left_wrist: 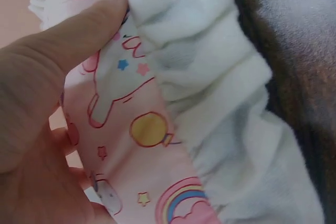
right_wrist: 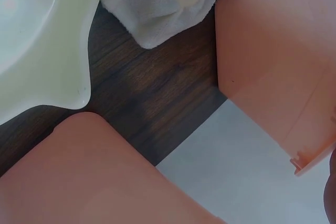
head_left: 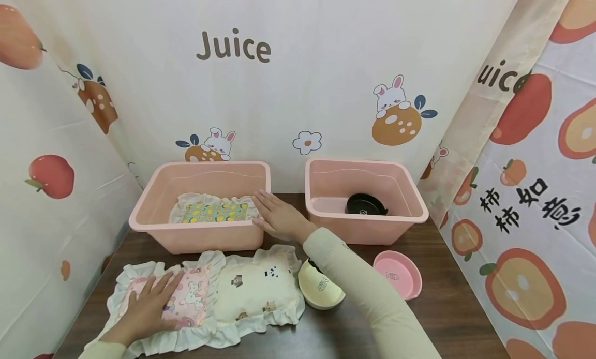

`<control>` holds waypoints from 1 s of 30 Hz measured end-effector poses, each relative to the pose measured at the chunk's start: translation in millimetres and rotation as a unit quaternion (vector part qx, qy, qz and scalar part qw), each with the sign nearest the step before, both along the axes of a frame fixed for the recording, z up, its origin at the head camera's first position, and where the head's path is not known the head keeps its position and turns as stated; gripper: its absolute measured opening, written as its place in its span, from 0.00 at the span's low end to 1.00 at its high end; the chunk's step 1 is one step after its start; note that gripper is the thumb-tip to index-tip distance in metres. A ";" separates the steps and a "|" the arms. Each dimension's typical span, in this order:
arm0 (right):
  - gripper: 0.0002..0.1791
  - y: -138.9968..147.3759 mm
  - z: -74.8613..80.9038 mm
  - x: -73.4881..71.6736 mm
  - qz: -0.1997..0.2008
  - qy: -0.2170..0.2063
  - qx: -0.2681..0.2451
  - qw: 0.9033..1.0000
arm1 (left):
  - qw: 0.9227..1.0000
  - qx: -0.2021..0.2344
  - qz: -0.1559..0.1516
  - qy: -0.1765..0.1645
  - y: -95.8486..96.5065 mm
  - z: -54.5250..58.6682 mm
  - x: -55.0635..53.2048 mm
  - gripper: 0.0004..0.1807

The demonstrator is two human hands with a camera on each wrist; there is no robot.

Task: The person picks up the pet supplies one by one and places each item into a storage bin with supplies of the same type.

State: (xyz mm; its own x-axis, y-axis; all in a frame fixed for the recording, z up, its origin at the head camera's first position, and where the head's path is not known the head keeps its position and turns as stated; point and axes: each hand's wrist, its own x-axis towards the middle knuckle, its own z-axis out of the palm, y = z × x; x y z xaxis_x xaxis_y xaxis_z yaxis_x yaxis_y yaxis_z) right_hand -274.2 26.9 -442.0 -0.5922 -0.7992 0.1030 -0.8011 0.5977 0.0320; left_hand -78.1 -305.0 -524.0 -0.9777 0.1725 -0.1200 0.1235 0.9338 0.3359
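My left hand (head_left: 151,307) is over a pink ruffled cushion (head_left: 192,294) with cartoon prints. In the left wrist view, the thumb lies across the pink cushion (left_wrist: 121,129) and the fingers are on its far side, their tips hidden. Beside it lies a cream ruffled cushion (head_left: 253,284) with animal prints. My right hand (head_left: 281,217) reaches to the right end of the left pink tub (head_left: 200,237), its fingers straight at the rim. Inside that tub sits a ruffled cushion with a lemon print (head_left: 216,211).
A second pink tub (head_left: 363,229) stands to the right, holding a black dish (head_left: 365,204). In front are a pale yellow bowl (head_left: 321,292), partly under my right forearm, and a pink dish (head_left: 397,274). Printed curtains surround the dark wooden table (head_left: 447,307).
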 end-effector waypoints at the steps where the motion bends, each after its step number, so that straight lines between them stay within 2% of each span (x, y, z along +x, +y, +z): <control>1: 0.37 0.1 -0.2 -0.1 0.000 0.001 0.000 1.000 | 1.000 -0.003 0.001 0.005 0.1 -1.2 0.0 0.65; 6: 0.37 1.0 -0.3 -0.1 -0.001 0.003 -0.004 1.000 | 0.999 -0.015 0.004 0.039 1.4 -4.0 0.3 0.63; 15: 0.37 0.6 1.2 0.8 -0.001 -0.004 -0.009 1.000 | 0.998 -0.023 0.006 0.061 4.1 1.6 -0.7 0.55; 18: 0.37 -0.7 1.5 1.6 -0.001 -0.003 -0.008 1.000 | 0.998 -0.014 0.010 0.055 0.2 5.8 1.9 0.52; 23: 0.37 -2.3 2.1 2.9 -0.002 -0.007 -0.007 1.000 | 0.998 -0.011 0.014 0.057 -9.6 17.0 9.9 0.51; 30: 0.36 -0.1 2.9 2.2 -0.001 0.003 -0.006 1.000 | 0.996 -0.029 -0.005 0.080 -20.1 47.0 17.4 0.52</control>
